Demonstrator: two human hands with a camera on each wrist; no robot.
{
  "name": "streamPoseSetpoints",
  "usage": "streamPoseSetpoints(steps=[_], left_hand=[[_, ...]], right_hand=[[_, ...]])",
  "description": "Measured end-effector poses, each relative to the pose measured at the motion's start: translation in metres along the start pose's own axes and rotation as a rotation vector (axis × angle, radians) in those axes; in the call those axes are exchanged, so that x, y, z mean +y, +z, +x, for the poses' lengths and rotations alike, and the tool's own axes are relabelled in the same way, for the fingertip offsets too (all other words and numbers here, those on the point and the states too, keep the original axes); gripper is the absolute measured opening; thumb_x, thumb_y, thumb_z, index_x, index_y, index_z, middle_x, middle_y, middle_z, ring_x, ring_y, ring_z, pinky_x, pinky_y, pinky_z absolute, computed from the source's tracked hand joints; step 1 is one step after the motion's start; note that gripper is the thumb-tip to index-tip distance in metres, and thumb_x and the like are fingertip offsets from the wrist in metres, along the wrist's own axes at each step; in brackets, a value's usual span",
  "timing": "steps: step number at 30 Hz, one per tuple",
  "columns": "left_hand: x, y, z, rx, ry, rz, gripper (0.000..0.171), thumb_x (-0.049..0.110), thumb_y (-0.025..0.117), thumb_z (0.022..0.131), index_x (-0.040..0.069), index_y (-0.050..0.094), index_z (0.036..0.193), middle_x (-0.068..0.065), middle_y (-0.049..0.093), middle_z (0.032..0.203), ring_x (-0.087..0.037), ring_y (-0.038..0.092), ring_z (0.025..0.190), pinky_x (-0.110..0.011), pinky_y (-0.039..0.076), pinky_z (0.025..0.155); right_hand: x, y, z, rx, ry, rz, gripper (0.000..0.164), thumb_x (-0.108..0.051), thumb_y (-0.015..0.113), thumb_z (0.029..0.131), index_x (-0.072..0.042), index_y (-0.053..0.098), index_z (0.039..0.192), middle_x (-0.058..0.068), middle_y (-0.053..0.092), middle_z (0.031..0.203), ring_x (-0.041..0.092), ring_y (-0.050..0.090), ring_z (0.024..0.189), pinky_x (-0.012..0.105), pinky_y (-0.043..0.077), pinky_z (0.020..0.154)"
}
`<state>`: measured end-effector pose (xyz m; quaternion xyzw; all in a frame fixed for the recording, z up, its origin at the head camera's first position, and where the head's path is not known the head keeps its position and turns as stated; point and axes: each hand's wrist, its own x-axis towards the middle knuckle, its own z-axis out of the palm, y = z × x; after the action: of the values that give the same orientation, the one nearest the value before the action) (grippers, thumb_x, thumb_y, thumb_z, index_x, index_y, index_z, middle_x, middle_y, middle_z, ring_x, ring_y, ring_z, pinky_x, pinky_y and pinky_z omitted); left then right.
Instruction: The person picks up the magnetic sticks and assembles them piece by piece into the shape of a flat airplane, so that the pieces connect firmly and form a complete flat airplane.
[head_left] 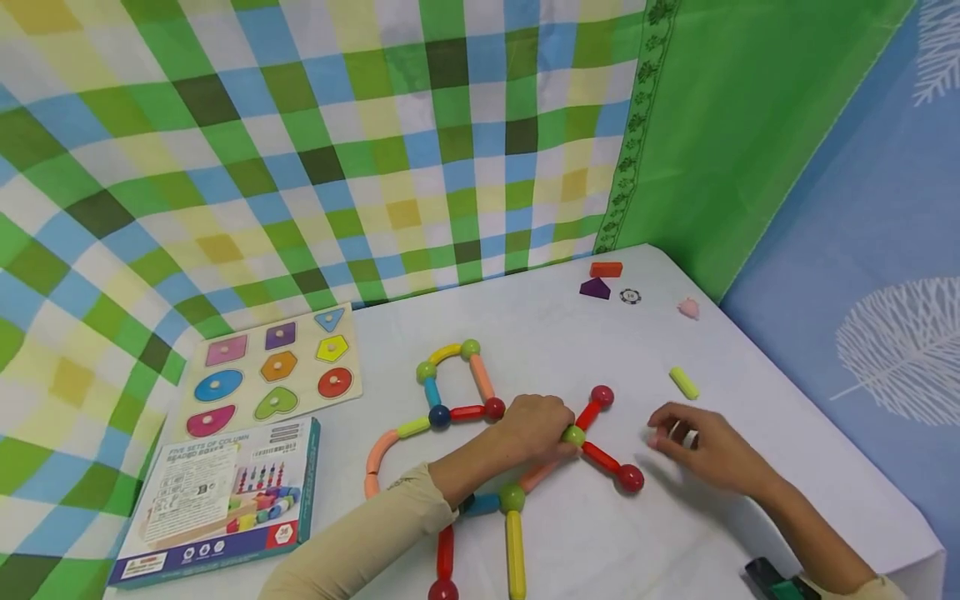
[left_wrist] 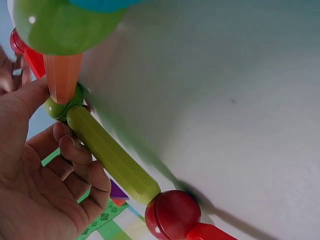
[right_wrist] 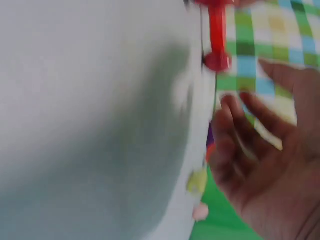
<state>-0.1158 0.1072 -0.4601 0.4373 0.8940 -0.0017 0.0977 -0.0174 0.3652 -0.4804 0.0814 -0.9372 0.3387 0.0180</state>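
Note:
A flat figure of coloured sticks and balls lies on the white table. My left hand (head_left: pixel 528 427) pinches a green ball (head_left: pixel 574 436) where two red sticks (head_left: pixel 602 457) and an orange stick (head_left: pixel 547 472) join. The red sticks end in red balls (head_left: pixel 630 478). From the pinched ball a yellow-green stick (left_wrist: pixel 112 152) runs to another red ball (left_wrist: pixel 172 215) in the left wrist view; the left hand hides that stick in the head view. To the right, my right hand (head_left: pixel 708 450) hovers over the table, fingers loosely bent around nothing.
A loose yellow-green stick (head_left: pixel 683 382) lies beyond the right hand. Farther back are a pink piece (head_left: pixel 688 308), a round chip (head_left: pixel 630 296), a purple block (head_left: pixel 596 288) and an orange block (head_left: pixel 606 269). A shape puzzle board (head_left: pixel 251 371) and a toy box (head_left: pixel 309 475) occupy the left.

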Motion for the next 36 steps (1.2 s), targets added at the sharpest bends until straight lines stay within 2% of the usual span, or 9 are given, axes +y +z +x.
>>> streamPoseSetpoints(steps=[3, 5, 7, 9, 12, 17, 24, 29, 36], left_hand=[[-0.003, 0.0, -0.001, 0.003, -0.02, -0.001, 0.031, 0.052, 0.07, 0.08, 0.023, 0.062, 0.085, 0.008, 0.051, 0.065, -0.006, 0.048, 0.058, -0.018, 0.038, 0.052], [-0.004, 0.0, -0.002, 0.005, -0.029, -0.002, 0.031, 0.052, 0.071, 0.079, 0.022, 0.062, 0.084, 0.008, 0.051, 0.065, -0.007, 0.048, 0.058, -0.018, 0.038, 0.052], [-0.005, 0.0, -0.003, 0.005, -0.03, -0.002, 0.031, 0.051, 0.07, 0.08, 0.022, 0.062, 0.084, 0.008, 0.051, 0.065, -0.007, 0.048, 0.057, -0.018, 0.038, 0.051], [-0.007, -0.001, -0.003, 0.002, -0.031, 0.0, 0.031, 0.052, 0.07, 0.08, 0.022, 0.062, 0.083, 0.007, 0.05, 0.065, -0.007, 0.048, 0.058, -0.018, 0.037, 0.051], [-0.008, 0.0, -0.004, -0.001, -0.032, 0.001, 0.031, 0.052, 0.07, 0.08, 0.022, 0.061, 0.083, 0.007, 0.05, 0.065, -0.007, 0.048, 0.057, -0.018, 0.037, 0.051], [-0.011, -0.001, -0.004, 0.002, -0.038, -0.01, 0.031, 0.051, 0.07, 0.08, 0.022, 0.061, 0.083, 0.007, 0.051, 0.065, -0.007, 0.048, 0.057, -0.018, 0.038, 0.051], [-0.015, -0.003, -0.006, 0.017, -0.027, -0.027, 0.03, 0.051, 0.071, 0.08, 0.022, 0.061, 0.083, 0.008, 0.05, 0.063, -0.007, 0.048, 0.057, -0.018, 0.038, 0.051], [-0.015, -0.003, -0.007, 0.019, -0.026, -0.038, 0.03, 0.049, 0.071, 0.08, 0.021, 0.062, 0.082, 0.008, 0.05, 0.062, -0.007, 0.047, 0.056, -0.018, 0.038, 0.051], [-0.015, -0.003, -0.008, 0.017, -0.026, -0.042, 0.03, 0.049, 0.071, 0.08, 0.021, 0.063, 0.083, 0.008, 0.05, 0.062, -0.007, 0.047, 0.056, -0.018, 0.038, 0.05]], right_hand=[[0.017, -0.02, 0.017, 0.177, 0.079, -0.116, 0.024, -0.028, 0.068, 0.089, -0.008, 0.062, 0.102, 0.002, 0.06, 0.082, 0.017, 0.055, 0.071, 0.026, 0.045, 0.053], [0.028, -0.03, 0.027, 0.226, 0.154, -0.182, 0.032, -0.031, 0.067, 0.089, -0.004, 0.06, 0.105, 0.009, 0.061, 0.083, 0.02, 0.055, 0.07, 0.028, 0.043, 0.051], [0.038, -0.036, 0.035, 0.201, 0.229, -0.217, 0.04, -0.033, 0.067, 0.088, 0.0, 0.058, 0.108, 0.015, 0.062, 0.087, 0.023, 0.055, 0.07, 0.03, 0.042, 0.05], [0.045, -0.039, 0.04, 0.132, 0.289, -0.229, 0.045, -0.035, 0.067, 0.087, 0.002, 0.057, 0.109, 0.018, 0.062, 0.089, 0.023, 0.055, 0.07, 0.031, 0.042, 0.052], [0.051, -0.036, 0.046, 0.062, 0.333, -0.234, 0.043, -0.033, 0.067, 0.086, 0.004, 0.057, 0.105, 0.018, 0.062, 0.088, 0.023, 0.054, 0.069, 0.031, 0.042, 0.053], [0.042, -0.023, 0.053, 0.052, 0.306, -0.203, 0.032, -0.024, 0.068, 0.085, 0.003, 0.061, 0.101, 0.011, 0.061, 0.084, 0.022, 0.052, 0.07, 0.031, 0.044, 0.056], [0.01, 0.001, 0.06, -0.057, 0.218, -0.034, 0.027, -0.026, 0.072, 0.084, -0.004, 0.066, 0.099, 0.003, 0.059, 0.08, 0.018, 0.052, 0.068, 0.028, 0.047, 0.055], [-0.006, 0.012, 0.064, -0.115, 0.197, 0.088, 0.028, -0.028, 0.073, 0.083, -0.005, 0.068, 0.098, 0.003, 0.061, 0.078, 0.018, 0.056, 0.064, 0.028, 0.051, 0.056], [-0.013, 0.021, 0.068, -0.14, 0.191, 0.137, 0.025, -0.026, 0.073, 0.083, -0.006, 0.069, 0.097, 0.003, 0.062, 0.075, 0.018, 0.056, 0.061, 0.029, 0.05, 0.055]])
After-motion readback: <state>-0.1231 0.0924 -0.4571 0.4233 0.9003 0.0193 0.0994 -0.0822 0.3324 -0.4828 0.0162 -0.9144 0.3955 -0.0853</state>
